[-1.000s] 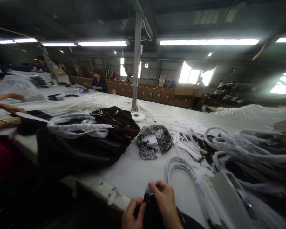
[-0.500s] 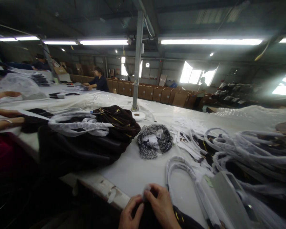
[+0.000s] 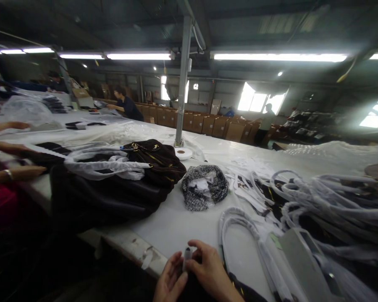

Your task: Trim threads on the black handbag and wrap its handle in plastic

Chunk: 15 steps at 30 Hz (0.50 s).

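Note:
At the bottom of the view my left hand (image 3: 169, 282) and my right hand (image 3: 208, 270) meet over a dark bag part (image 3: 239, 289) lying at the table's near edge. Both pinch a small piece wrapped in whitish paper (image 3: 187, 253) between fingertips and thumbs. A paper-wrapped bag handle (image 3: 236, 218) loops on the white table (image 3: 182, 226) just right of my right hand.
A dark brown handbag (image 3: 119, 184) with wrapped handles lies left of centre, beside a speckled black-and-white pouch (image 3: 203, 188). Wrapped handles and bags (image 3: 327, 197) pile up on the right. A tape roll (image 3: 183, 153) sits by a steel post (image 3: 182, 84). Another person's arms (image 3: 12, 172) reach in at left.
My hands have shifted slightly down and left, and the small wrapped piece now stands up between my fingertips. The arm of the person at left has moved farther over the table.

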Each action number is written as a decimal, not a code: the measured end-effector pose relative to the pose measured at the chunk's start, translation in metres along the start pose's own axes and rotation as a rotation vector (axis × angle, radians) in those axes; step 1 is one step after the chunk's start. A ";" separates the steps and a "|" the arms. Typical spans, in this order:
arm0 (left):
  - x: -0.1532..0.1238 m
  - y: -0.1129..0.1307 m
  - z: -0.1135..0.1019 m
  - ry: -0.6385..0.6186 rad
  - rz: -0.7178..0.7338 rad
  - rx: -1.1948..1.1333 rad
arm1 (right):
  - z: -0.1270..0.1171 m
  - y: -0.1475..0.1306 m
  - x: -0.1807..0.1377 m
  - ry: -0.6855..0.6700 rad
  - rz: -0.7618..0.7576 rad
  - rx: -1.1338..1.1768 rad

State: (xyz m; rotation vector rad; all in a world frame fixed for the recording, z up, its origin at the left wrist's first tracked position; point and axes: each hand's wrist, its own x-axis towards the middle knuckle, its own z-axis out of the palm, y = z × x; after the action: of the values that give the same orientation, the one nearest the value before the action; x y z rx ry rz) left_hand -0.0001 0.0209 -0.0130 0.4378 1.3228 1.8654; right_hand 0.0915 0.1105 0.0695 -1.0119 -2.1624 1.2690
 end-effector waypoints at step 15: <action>0.012 -0.006 -0.005 -0.096 -0.098 -0.116 | -0.009 -0.008 0.008 -0.151 -0.016 0.016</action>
State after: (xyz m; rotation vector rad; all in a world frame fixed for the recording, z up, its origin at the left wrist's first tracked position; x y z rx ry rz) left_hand -0.0087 0.0274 -0.0220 0.3894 1.1457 1.8068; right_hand 0.0892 0.1189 0.0811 -0.9175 -2.2632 1.3940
